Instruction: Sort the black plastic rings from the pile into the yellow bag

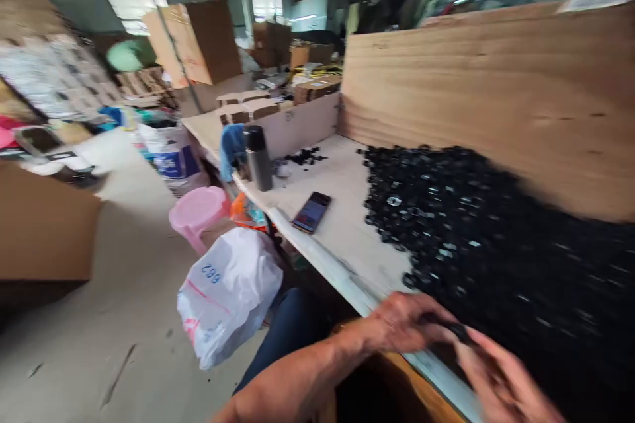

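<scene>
My left hand (409, 322) is closed at the table's front edge, its fingers bent around a small black part (459, 330). My right hand (501, 373) meets it from the lower right, with its fingertips closed at the same part. Motion blur hides the part's exact shape. Just beyond both hands spreads a large heap of small black pieces (446, 211), shiny in places, too small and blurred to name.
A phone (312, 211) and a grey flask (258, 162) stand left of the heap on the pale tabletop (347, 225). A wooden board (476, 99) walls the back. Below the edge are a white sack (231, 291) and a pink stool (201, 208).
</scene>
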The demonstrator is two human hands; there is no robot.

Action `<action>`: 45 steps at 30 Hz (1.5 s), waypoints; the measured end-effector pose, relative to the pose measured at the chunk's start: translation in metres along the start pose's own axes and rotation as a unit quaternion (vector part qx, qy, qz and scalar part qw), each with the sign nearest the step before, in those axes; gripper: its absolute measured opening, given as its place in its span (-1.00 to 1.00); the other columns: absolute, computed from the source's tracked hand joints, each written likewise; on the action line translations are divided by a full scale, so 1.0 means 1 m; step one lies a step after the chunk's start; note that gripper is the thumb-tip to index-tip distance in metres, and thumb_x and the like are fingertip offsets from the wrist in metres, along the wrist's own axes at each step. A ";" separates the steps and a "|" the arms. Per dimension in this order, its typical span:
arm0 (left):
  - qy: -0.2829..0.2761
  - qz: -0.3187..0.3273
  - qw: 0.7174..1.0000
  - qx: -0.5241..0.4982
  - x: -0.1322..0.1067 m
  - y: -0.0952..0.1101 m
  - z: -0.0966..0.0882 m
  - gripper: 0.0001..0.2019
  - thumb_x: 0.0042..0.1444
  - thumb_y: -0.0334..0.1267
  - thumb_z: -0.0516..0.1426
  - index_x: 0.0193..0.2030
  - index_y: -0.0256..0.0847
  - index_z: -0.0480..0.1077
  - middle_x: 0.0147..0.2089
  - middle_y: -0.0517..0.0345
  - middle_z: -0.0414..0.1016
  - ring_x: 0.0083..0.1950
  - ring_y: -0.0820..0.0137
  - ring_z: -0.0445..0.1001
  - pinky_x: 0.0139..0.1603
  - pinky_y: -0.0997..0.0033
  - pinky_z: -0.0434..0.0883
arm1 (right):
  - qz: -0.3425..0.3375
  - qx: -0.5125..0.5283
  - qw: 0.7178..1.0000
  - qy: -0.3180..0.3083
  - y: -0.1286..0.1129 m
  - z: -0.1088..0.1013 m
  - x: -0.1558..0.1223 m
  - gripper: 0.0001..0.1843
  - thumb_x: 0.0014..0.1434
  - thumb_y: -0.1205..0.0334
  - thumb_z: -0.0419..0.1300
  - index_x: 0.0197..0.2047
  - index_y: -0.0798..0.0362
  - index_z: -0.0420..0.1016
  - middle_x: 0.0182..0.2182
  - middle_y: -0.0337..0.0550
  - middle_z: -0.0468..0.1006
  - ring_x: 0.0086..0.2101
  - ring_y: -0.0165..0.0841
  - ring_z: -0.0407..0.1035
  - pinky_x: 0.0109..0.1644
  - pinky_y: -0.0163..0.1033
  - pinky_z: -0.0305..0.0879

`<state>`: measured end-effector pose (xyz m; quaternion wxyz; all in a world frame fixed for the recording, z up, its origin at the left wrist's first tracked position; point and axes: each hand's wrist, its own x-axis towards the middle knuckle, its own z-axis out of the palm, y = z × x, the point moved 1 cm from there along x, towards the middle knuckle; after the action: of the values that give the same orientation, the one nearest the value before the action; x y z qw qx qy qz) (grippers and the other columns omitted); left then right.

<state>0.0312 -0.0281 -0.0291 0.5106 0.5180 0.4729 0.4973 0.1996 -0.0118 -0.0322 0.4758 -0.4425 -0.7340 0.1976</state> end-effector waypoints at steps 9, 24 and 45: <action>-0.031 -0.006 0.995 -0.099 0.012 0.012 -0.010 -0.66 0.20 -0.02 0.35 -0.07 -0.25 0.56 -0.18 0.05 0.69 -0.18 0.30 0.62 -0.05 0.31 0.55 | 0.052 0.044 0.998 0.000 -0.013 0.000 0.011 -0.74 0.38 0.02 0.22 -0.13 0.00 0.63 -0.33 -0.13 0.68 -0.37 -0.28 0.54 -0.26 -0.24 0.48; -0.043 -0.008 0.996 -0.078 0.012 0.014 -0.013 -0.63 0.18 0.02 0.36 -0.07 -0.24 0.55 -0.21 0.07 0.67 -0.20 0.31 0.61 -0.10 0.35 0.54 | 0.034 0.037 0.999 0.003 -0.020 -0.005 0.011 -0.80 0.39 0.14 0.18 -0.23 0.01 0.57 -0.40 -0.18 0.60 -0.40 -0.33 0.45 -0.25 -0.26 0.41; -0.215 0.029 0.973 0.075 0.011 0.031 -0.022 -0.79 0.23 -0.13 0.26 -0.17 -0.23 0.60 -0.26 0.13 0.58 -0.26 0.37 0.50 -0.20 0.41 0.41 | 0.356 0.145 0.906 -0.180 -0.026 -0.024 -0.006 -0.54 0.32 -0.18 0.15 -0.40 0.02 0.42 -0.70 -0.32 0.37 -0.72 -0.45 0.14 -0.61 -0.32 0.03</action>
<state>0.0098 -0.0168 0.0018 0.5449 0.6634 0.3729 0.3522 0.2100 -0.0336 -0.0057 0.2924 -0.5571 -0.5644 0.5344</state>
